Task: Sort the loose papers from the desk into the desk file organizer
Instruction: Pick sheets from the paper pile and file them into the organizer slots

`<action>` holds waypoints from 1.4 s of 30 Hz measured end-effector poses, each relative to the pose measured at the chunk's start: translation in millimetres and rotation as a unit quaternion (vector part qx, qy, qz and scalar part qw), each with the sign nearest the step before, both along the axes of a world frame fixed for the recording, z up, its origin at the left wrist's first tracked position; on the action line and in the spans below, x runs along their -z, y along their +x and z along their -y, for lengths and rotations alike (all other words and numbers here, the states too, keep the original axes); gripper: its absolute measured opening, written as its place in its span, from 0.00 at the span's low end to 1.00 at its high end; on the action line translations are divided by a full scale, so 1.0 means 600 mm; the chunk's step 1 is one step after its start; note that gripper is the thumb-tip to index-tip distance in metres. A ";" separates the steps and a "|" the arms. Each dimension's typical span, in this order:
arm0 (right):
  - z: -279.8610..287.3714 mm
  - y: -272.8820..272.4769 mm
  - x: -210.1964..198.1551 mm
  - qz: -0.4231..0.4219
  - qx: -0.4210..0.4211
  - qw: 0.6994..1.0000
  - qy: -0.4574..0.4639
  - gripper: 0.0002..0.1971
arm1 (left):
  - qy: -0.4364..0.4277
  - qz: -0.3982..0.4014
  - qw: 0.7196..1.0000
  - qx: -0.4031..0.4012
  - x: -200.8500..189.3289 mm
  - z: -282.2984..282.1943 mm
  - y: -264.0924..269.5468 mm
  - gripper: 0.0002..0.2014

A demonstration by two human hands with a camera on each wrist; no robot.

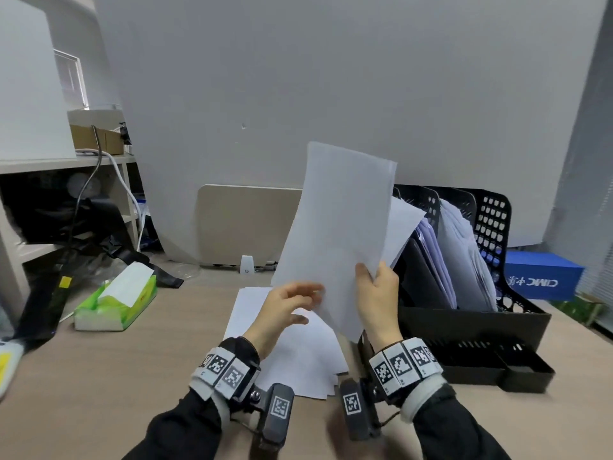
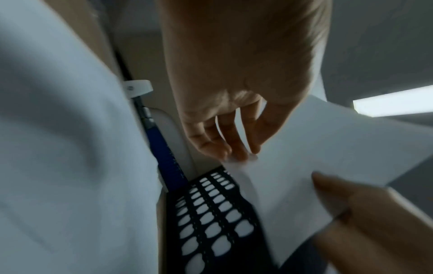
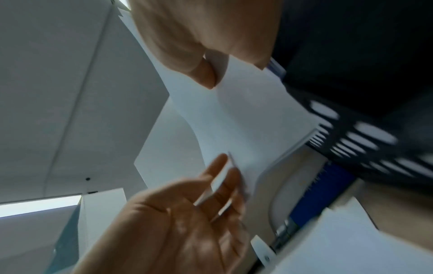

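Note:
My right hand [image 1: 373, 280] pinches a white sheet [image 1: 341, 227] by its lower right edge and holds it upright above the desk, just left of the black mesh file organizer [image 1: 491, 224]. In the right wrist view the thumb lies on the sheet [image 3: 236, 120]. My left hand [image 1: 306, 302] is open, its straight fingertips [image 2: 236, 153] touching the sheet's [image 2: 328, 148] lower left edge. Under both hands a loose pile of white papers [image 1: 298, 356] lies on the desk. The organizer's slots hold white and pale purple papers [image 1: 461, 260].
A green tissue box [image 1: 116, 303] sits at the left of the desk. A beige panel [image 1: 245, 224] stands at the back with a small white clip [image 1: 247, 264] at its foot. A blue box [image 1: 540, 277] lies behind the organizer. Shelves with cables fill the far left.

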State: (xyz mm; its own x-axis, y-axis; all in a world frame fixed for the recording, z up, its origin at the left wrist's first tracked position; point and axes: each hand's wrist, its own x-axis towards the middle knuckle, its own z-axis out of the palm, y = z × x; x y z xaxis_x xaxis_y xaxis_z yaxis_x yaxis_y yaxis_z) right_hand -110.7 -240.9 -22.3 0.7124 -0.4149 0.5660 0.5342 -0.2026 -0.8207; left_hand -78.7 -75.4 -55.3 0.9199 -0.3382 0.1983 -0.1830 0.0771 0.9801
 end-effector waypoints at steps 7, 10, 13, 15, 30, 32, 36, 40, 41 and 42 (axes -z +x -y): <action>0.081 -0.047 -0.108 0.114 0.126 0.985 0.004 0.15 | 0.220 0.185 0.955 0.071 -0.079 0.130 -0.023 0.37; 0.104 -0.061 -0.130 0.143 0.155 0.977 0.017 0.14 | 0.254 0.226 0.934 0.113 -0.093 0.182 -0.028 0.39; 0.118 -0.073 -0.141 0.167 0.196 0.966 0.019 0.12 | 0.302 0.230 0.919 0.108 -0.101 0.212 -0.031 0.39; 0.123 -0.082 -0.148 0.189 0.230 0.955 0.016 0.14 | 0.303 0.202 0.928 0.082 -0.108 0.216 -0.033 0.42; 0.057 -0.049 -0.128 0.143 0.207 0.966 -0.051 0.15 | 0.204 0.171 0.964 0.017 -0.107 0.165 -0.030 0.43; 0.055 -0.035 -0.118 0.031 0.156 0.982 -0.104 0.11 | 0.189 0.177 0.966 0.017 -0.108 0.162 -0.033 0.42; 0.051 -0.024 -0.100 -0.018 0.125 0.984 -0.126 0.16 | 0.170 0.180 0.969 0.018 -0.110 0.162 -0.036 0.40; 0.032 -0.039 -0.104 0.014 0.101 0.990 -0.098 0.14 | 0.171 0.181 0.968 0.019 -0.098 0.159 -0.032 0.40; 0.030 -0.037 -0.103 -0.004 0.090 0.991 -0.095 0.12 | 0.165 0.184 0.969 0.023 -0.098 0.158 -0.033 0.40; 0.029 -0.033 -0.099 -0.030 0.083 0.990 -0.106 0.11 | 0.161 0.182 0.970 0.025 -0.099 0.158 -0.033 0.39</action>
State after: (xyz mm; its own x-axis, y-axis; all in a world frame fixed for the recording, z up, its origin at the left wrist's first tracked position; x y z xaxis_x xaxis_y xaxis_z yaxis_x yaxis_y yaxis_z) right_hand -130.3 -258.3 37.3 0.6791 -0.4060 0.6116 0.4299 -0.4554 -0.7796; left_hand -98.7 -170.2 4.1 0.7895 -0.4790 0.3838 -0.5259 -0.2054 0.8254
